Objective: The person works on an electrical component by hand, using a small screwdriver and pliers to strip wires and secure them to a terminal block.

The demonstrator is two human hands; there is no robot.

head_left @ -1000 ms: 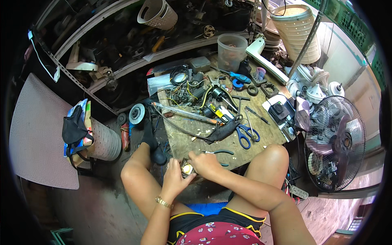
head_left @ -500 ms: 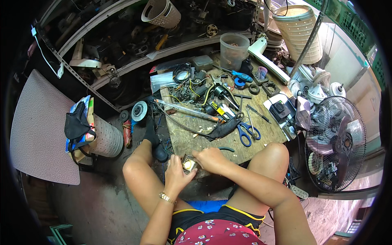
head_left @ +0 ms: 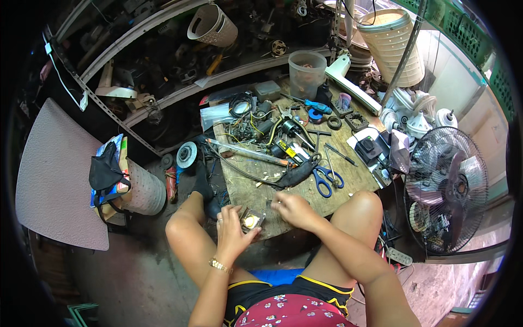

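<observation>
Close to the table's front edge, my left hand (head_left: 231,230) grips a small squarish metal part (head_left: 251,220) with a bright, pale yellow round centre. Its kind is not clear; it looks like a small motor core. To the right of the part, my right hand (head_left: 294,210) is closed with curled fingers, apart from it. A small dark bit shows at those fingertips, too unclear to name. Beyond my right hand lie blue-handled scissors (head_left: 322,188) and a black cloth-like wrapped bundle (head_left: 297,175) with a cable on the wooden table (head_left: 245,191).
Screws, wires and tools (head_left: 248,128) crowd the table's far left. A clear plastic bucket (head_left: 306,76) stands at its back. An uncovered fan (head_left: 447,191) is at the right, a perforated bin (head_left: 147,188) at the left. Shelving (head_left: 218,76) runs behind.
My right hand has drawn away from the metal part, up and to the right. The dark curved handle seen beside it no longer shows. My left hand keeps its hold.
</observation>
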